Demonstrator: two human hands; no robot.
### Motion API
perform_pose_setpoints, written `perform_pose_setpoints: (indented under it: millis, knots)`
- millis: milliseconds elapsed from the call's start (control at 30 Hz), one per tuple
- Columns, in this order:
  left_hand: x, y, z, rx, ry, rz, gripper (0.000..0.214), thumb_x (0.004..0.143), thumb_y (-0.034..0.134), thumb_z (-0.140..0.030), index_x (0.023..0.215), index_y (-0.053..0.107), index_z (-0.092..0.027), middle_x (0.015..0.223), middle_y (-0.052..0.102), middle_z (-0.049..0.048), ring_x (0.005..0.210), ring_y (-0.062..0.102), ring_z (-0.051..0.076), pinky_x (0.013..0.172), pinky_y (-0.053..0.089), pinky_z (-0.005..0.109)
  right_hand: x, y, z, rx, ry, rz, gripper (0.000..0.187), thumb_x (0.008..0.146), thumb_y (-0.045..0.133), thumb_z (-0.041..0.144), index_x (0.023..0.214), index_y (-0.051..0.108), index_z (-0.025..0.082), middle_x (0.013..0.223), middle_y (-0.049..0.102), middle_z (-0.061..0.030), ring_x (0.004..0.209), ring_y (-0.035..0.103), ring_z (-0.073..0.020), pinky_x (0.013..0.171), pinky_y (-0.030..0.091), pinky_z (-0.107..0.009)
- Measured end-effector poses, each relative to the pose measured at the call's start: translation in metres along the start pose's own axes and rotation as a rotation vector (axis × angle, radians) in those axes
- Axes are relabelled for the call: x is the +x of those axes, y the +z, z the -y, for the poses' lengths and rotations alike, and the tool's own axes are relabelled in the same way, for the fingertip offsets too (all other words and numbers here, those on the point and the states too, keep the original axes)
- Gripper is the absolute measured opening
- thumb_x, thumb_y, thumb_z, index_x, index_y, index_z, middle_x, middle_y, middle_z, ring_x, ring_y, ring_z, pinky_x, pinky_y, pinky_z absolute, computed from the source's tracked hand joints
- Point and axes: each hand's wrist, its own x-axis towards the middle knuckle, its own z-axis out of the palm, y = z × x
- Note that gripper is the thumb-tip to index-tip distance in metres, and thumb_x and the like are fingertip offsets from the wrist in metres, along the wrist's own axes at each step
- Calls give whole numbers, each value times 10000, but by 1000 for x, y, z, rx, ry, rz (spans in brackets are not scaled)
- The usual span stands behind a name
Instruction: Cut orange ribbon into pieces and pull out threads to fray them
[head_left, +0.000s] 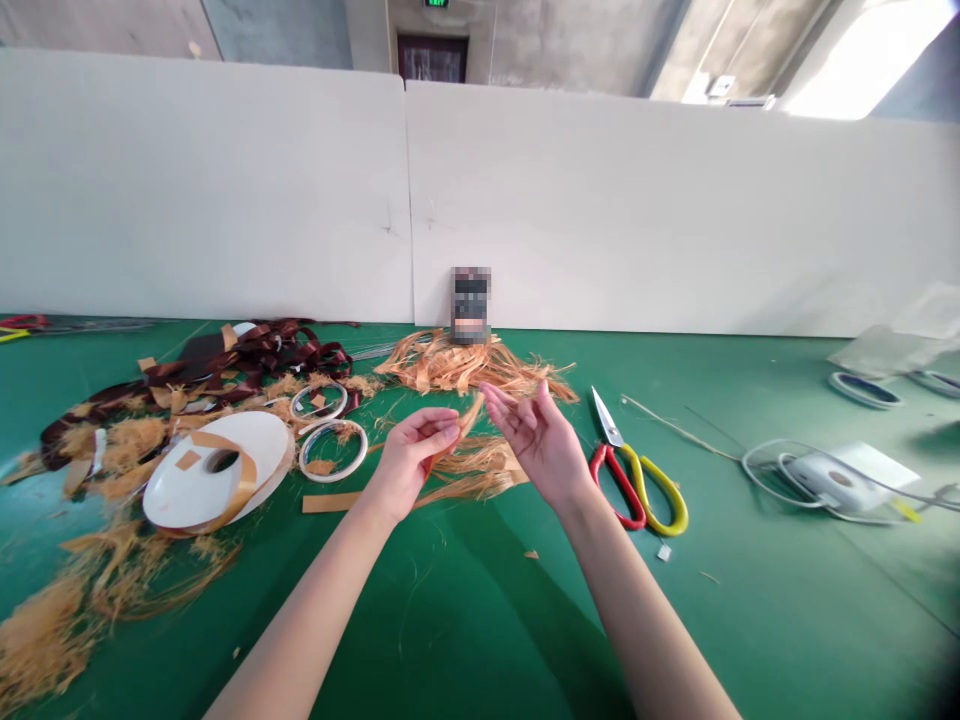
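Head view: left hand (pixel 411 462) and right hand (pixel 536 442) raised together above the green work mat (pixel 720 620), forearms angled inward from the lower frame edge, wrists slightly bent, palms turned toward each other. Left hand closed in a fingertip pinch on a narrow strip of tan frayed fibre (pixel 469 417), with the strip rising from the curled fingers toward the other hand. Right hand released, fingers loosely spread and slightly curved, fingertips (pixel 491 392) just beside the top of the strip, contact not determinable from this angle. Loose shredded fibre (pixel 472 472) directly beneath both hands, and a larger tangled heap of fibre (pixel 450 365) just beyond. For fine handling: keep the pinch close to the base of the strip, apply light, even tension, and use fingertips only, so that thin strands stay unbroken. Left of the hands, a white spool (pixel 217 470) wound with tan tape, thin white rings (pixel 332 450) and dark maroon ribbon (pixel 247 355) among scattered fibre. Right of the hands, scissors (pixel 637 490) with red and yellow handles, blades pointing away from the body, lying on the mat
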Motion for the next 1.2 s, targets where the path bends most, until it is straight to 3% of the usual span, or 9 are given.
perform_pose_setpoints:
  millis: [100, 200, 433, 533, 633, 700, 800, 1000, 1200]
  knots:
    - [1, -2, 1, -9, 14, -4, 256, 551, 846, -144, 778, 729, -160, 750, 731, 22, 695, 653, 103, 595, 482, 170, 0, 0, 5, 260, 140, 57, 546, 937, 390, 529, 530, 508, 185, 938, 726, -95, 621, 625, -71, 622, 512, -171]
    - [1, -3, 2, -20, 27, -18, 241, 549, 843, -130, 759, 728, -154, 739, 729, 23, 667, 641, 90, 582, 474, 161, 1, -1, 2, 202, 188, 104, 512, 931, 359, 567, 729, 616, 173, 889, 726, -83, 388, 387, -36, 394, 339, -181]
    - [3, -4, -1, -31, 54, -79, 271, 528, 855, -145, 766, 725, -158, 769, 735, 21, 713, 656, 105, 602, 479, 167, -8, -2, -1, -373, 389, 447, 806, 897, 174, 682, 714, 696, 96, 369, 321, 52, 364, 189, -64, 418, 121, -241]
    - [0, 0, -4, 58, 53, -66, 278, 542, 852, -159, 792, 731, -151, 776, 738, 33, 734, 659, 120, 654, 498, 197, -14, 7, 12, -219, 254, 449, 677, 914, 279, 618, 821, 727, 119, 403, 311, 66, 375, 193, -69, 423, 204, -240]
    - [-4, 8, -10, 128, 66, -60, 257, 559, 842, -172, 790, 731, -161, 765, 733, 26, 749, 659, 128, 677, 504, 215, -17, 17, 26, -63, 31, 294, 367, 898, 466, 436, 1062, 691, 197, 656, 607, 6, 474, 448, -82, 519, 409, -240]
    - [-4, 14, -16, 146, 84, -58, 246, 564, 834, -175, 788, 731, -167, 759, 727, 21, 741, 654, 128, 676, 504, 221, -14, 22, 34, -114, -105, 227, 358, 838, 576, 292, 1190, 621, 248, 1087, 673, -37, 795, 635, -128, 756, 506, -273]
    - [-2, 21, -28, 209, 114, -35, 227, 584, 823, -190, 789, 729, -169, 772, 722, 21, 746, 650, 133, 701, 506, 238, -2, 22, 39, -446, -319, 158, 547, 748, 661, 187, 1278, 550, 270, 1431, 478, -45, 1232, 524, -223, 1025, 430, -381]
    - [4, 27, -43, 389, 138, 29, 201, 632, 803, -215, 814, 725, -175, 806, 729, 35, 824, 666, 162, 743, 511, 255, 14, 23, 48, -1185, -698, -76, 52, 778, 651, 197, 783, 703, 191, 1438, 469, -108, 1212, 542, -294, 1018, 423, -476]
    - [5, 34, -48, 474, 178, 101, 188, 658, 795, -236, 823, 722, -182, 846, 735, 46, 852, 673, 175, 824, 523, 298, 6, 30, 70, -909, -617, -66, 317, 880, 553, 358, 604, 524, 204, 1158, 667, -101, 1117, 608, -235, 951, 462, -402]
